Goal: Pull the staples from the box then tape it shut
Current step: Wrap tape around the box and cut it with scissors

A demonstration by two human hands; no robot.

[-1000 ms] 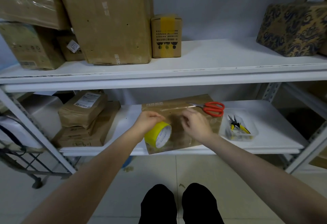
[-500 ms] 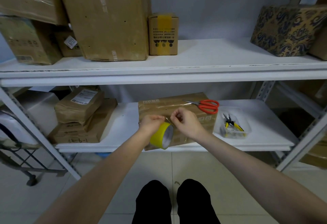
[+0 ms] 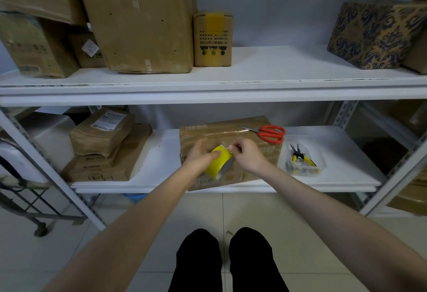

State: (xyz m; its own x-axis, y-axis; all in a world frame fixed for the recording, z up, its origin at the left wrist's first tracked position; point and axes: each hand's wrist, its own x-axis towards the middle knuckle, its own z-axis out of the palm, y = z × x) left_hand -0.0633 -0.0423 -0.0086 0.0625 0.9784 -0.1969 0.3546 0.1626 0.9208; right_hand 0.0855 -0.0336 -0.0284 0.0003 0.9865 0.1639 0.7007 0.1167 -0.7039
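A flat brown cardboard box [image 3: 231,127] lies on the lower shelf in front of me. My left hand [image 3: 198,156] grips a yellow tape roll [image 3: 218,162] just above the box's near half. My right hand [image 3: 247,155] pinches the tape's free end at the top edge of the roll. Red-handled scissors [image 3: 269,132] rest on the box's far right corner. Yellow-handled pliers [image 3: 300,156] lie in a clear tray [image 3: 321,167] to the right of the box.
The white lower shelf [image 3: 159,153] holds stacked brown parcels [image 3: 104,144] at the left. On the upper shelf [image 3: 254,72] stand several cardboard boxes and a patterned box [image 3: 374,35]. A metal cart [image 3: 27,206] stands at the far left on the tiled floor.
The roll has turned in my left hand from face-on to edge-on. My right hand moved from the box top to the roll and now pinches the tape end.
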